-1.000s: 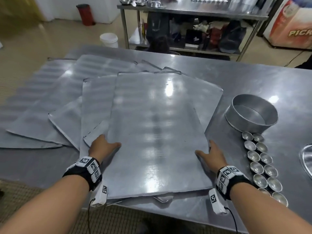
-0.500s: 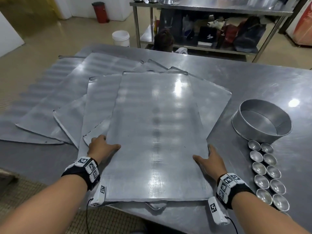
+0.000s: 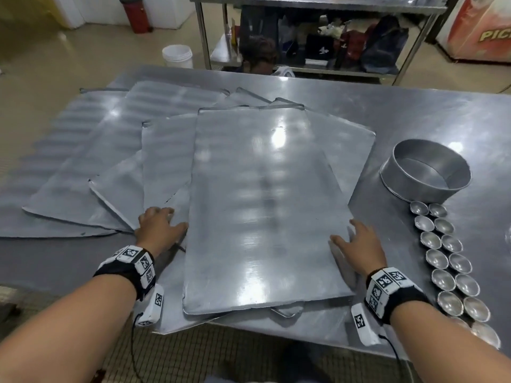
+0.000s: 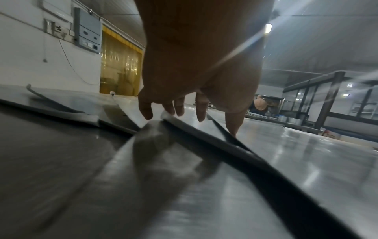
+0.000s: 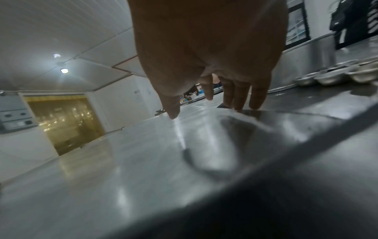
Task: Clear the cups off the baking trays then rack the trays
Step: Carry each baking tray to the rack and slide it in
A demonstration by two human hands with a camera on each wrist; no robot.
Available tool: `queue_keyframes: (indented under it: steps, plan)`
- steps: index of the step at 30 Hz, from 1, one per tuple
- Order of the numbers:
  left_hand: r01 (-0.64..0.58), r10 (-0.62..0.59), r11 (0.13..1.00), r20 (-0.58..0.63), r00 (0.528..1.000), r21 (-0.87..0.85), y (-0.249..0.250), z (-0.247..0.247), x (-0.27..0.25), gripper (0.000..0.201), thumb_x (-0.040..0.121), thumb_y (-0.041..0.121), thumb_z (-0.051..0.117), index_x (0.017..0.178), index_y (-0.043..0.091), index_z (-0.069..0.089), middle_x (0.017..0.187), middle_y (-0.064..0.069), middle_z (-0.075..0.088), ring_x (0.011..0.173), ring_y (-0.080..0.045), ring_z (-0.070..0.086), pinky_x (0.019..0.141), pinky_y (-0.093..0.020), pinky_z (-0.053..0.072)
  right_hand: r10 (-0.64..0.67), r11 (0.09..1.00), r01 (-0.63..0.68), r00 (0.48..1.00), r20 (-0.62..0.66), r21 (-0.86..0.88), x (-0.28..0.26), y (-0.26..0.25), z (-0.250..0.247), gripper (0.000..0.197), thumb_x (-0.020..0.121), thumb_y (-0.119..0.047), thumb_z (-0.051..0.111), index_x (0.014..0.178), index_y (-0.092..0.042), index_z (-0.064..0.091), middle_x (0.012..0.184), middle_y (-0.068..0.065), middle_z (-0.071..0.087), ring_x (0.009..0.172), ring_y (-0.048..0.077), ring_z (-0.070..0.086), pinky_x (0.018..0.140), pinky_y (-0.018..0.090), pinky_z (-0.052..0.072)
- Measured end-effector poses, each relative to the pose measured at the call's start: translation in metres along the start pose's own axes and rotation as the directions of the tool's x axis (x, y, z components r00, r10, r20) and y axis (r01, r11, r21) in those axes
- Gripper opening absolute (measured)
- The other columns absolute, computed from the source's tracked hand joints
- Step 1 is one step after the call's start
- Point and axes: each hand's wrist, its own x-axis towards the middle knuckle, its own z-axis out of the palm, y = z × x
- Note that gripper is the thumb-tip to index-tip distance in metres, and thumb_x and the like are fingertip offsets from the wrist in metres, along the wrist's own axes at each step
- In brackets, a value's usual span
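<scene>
A flat steel baking tray (image 3: 262,203) lies on top of several other trays (image 3: 91,167) fanned out to its left. My left hand (image 3: 166,219) rests at its left edge, the fingers spread on the lower trays and the thumb against the top tray (image 4: 266,161). My right hand (image 3: 345,233) is at the right edge, with straight fingers and the thumb on the tray surface (image 5: 122,161). Neither hand holds anything. Small metal cups (image 3: 448,261) stand in two rows on the table to the right, and also show in the right wrist view (image 5: 331,79).
A round cake tin (image 3: 425,170) stands beyond the cups on the steel table (image 3: 414,120). The trays overhang the table's near edge. Behind are a steel shelf unit (image 3: 318,6) with bags, a person's head (image 3: 258,55), a white bucket (image 3: 177,56) and a red bin (image 3: 137,15).
My left hand's fingers have spread out flat on the lower trays beside the top tray. The right hand stays at the right edge. The head view has shifted slightly.
</scene>
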Motion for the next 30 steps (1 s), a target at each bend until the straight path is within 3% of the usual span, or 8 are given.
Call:
queue_keyframes:
  steps: [2,6,11,15,18,20,26,30]
  plan:
    - [-0.039,0.039,0.999,0.020,0.999,0.007,-0.016,-0.002,0.007,0.073,0.078,0.057,0.060,0.140,0.021,0.051,0.150,-0.017,0.036,0.140,-0.038,0.027,0.113,-0.049,0.030,-0.002,1.000,0.005,0.994,-0.106,0.027,-0.029,-0.005,0.013,0.066,0.085,-0.046,0.072,0.141,-0.018,0.051,0.145,0.012,0.048,0.134,0.033,0.042,0.112,0.047,0.036]
    - [-0.127,0.125,0.991,0.071,0.990,0.030,-0.039,0.004,0.023,0.067,0.087,0.048,0.058,0.145,0.015,0.044,0.142,-0.018,0.047,0.135,-0.040,0.038,0.112,-0.052,0.034,0.083,0.995,-0.060,0.951,-0.297,0.084,-0.094,-0.016,0.036,0.057,0.086,-0.040,0.073,0.137,-0.019,0.056,0.146,0.011,0.044,0.137,0.031,0.035,0.114,0.047,0.028]
    - [-0.190,0.189,0.982,0.020,0.982,0.014,-0.039,0.000,0.018,0.060,0.092,0.033,0.061,0.147,0.016,0.043,0.145,-0.016,0.051,0.134,-0.041,0.041,0.114,-0.049,0.032,0.129,0.990,-0.094,0.918,-0.375,0.109,-0.159,-0.022,0.056,0.053,0.086,-0.039,0.072,0.133,-0.019,0.056,0.142,0.009,0.045,0.133,0.030,0.037,0.112,0.051,0.032]
    - [-0.214,0.213,0.976,0.035,0.976,0.030,-0.037,0.005,0.000,0.070,0.082,0.052,0.060,0.145,0.024,0.044,0.144,-0.013,0.052,0.135,-0.039,0.039,0.113,-0.060,0.028,0.222,0.962,-0.154,0.924,-0.312,0.227,-0.183,-0.027,0.064,0.061,0.087,-0.043,0.071,0.140,-0.024,0.047,0.145,0.005,0.037,0.134,0.025,0.038,0.111,0.045,0.038]
    - [-0.245,0.244,0.969,0.060,0.968,0.005,-0.043,0.015,-0.006,0.081,0.069,0.069,0.050,0.139,0.029,0.048,0.142,-0.009,0.054,0.134,-0.037,0.041,0.113,-0.062,0.027,0.309,0.916,-0.205,0.909,-0.279,0.345,-0.190,-0.030,0.062,0.068,0.089,-0.042,0.071,0.146,-0.024,0.040,0.151,0.006,0.030,0.124,0.030,0.050,0.102,0.040,0.044]
    - [-0.235,0.235,0.972,0.061,0.970,-0.009,-0.038,0.015,-0.017,0.083,0.067,0.070,0.054,0.139,0.030,0.048,0.141,-0.011,0.054,0.134,-0.038,0.040,0.114,-0.060,0.026,0.366,0.875,-0.248,0.902,-0.231,0.416,-0.195,-0.030,0.059,0.074,0.090,-0.042,0.070,0.150,-0.024,0.031,0.150,0.012,0.035,0.114,0.032,0.055,0.097,0.039,0.045]
    - [-0.233,0.238,0.969,0.058,0.969,-0.086,-0.023,0.016,-0.047,0.096,0.067,0.071,0.065,0.148,0.026,0.040,0.149,-0.012,0.046,0.137,-0.039,0.035,0.115,-0.057,0.026,0.444,0.761,-0.341,0.894,-0.059,0.552,-0.198,-0.021,0.052,0.092,0.092,-0.034,0.070,0.159,-0.035,0.007,0.146,0.023,0.049,0.127,0.041,0.053,0.099,0.042,0.045]
    - [-0.232,0.237,0.964,0.022,0.971,-0.131,-0.026,0.024,-0.070,0.116,0.069,0.078,0.070,0.158,0.026,0.017,0.165,-0.009,0.016,0.151,-0.033,0.013,0.122,-0.055,0.015,0.437,0.749,-0.339,0.898,-0.040,0.570,-0.189,-0.016,0.046,0.101,0.088,-0.031,0.072,0.159,-0.034,0.001,0.148,0.022,0.047,0.130,0.039,0.051,0.106,0.045,0.044]
